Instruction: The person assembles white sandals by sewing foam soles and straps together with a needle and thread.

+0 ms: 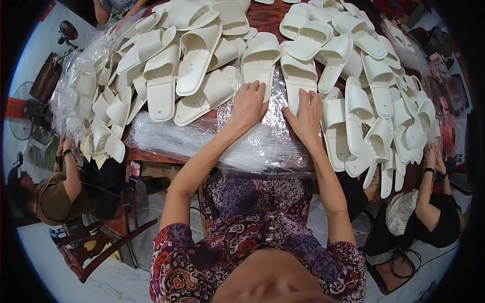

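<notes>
Head view: our left hand [249, 103] lies flat, fingers spread, on one cream moulded-foam slipper [260, 58]; our right hand [306, 115] likewise on its mate [298, 76], both atop the clear plastic bag stack [202, 139]. Best to keep the pair aligned. Slipper piles crowd both sides; the table edge [151, 157] is near.

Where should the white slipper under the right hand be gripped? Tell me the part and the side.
Grip the white slipper at its heel end, coming from the near table edge. It lies flat and lengthwise, heel toward the person, with the right hand already resting there. Its strap end is hemmed in by the pile of other slippers, so the near end is probably the freest.
</notes>
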Available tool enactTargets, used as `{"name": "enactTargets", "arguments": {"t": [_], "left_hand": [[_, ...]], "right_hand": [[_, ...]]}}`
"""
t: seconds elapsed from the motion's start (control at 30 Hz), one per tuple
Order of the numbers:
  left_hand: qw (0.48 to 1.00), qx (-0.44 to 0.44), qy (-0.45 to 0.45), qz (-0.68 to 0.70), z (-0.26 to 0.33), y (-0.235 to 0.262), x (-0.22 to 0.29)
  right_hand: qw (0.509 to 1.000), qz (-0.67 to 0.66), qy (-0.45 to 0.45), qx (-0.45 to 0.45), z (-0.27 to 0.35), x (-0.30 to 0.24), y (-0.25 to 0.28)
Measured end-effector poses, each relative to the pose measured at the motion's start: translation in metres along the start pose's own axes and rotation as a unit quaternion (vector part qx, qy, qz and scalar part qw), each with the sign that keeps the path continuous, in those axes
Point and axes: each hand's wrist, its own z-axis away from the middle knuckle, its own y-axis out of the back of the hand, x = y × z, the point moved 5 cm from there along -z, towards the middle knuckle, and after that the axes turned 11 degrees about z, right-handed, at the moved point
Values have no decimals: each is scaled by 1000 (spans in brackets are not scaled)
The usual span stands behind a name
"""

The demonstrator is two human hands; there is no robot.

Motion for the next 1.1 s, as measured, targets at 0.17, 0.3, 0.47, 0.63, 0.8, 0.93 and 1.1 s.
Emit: {"name": "enactTargets", "arguments": {"t": [0.17,0.3,0.47,0.63,0.8,0.93,1.1], "left_hand": [[997,30,-71,31,-6,15,12],[991,66,-105,44,-7,24,20],[981,92,-163,52,-8,28,43],[979,89,-177,42,7,30,59],[980,77,-173,69,34,42,70],[978,71,-169,101,54,61,84],[982,30,-140,124,90,65,98]], "right_hand": [[999,-40,-32,8,-4,2,8],[997,-81,-1,-11,-6,-1,15],[996,-65,21,52,-5,-7,32],[995,-51,50,65,-2,-19,45],[996,-37,63,49,18,-34,61],[996,-23,77,28,46,-45,87],[997,-19,72,-13,84,-54,103]]}}
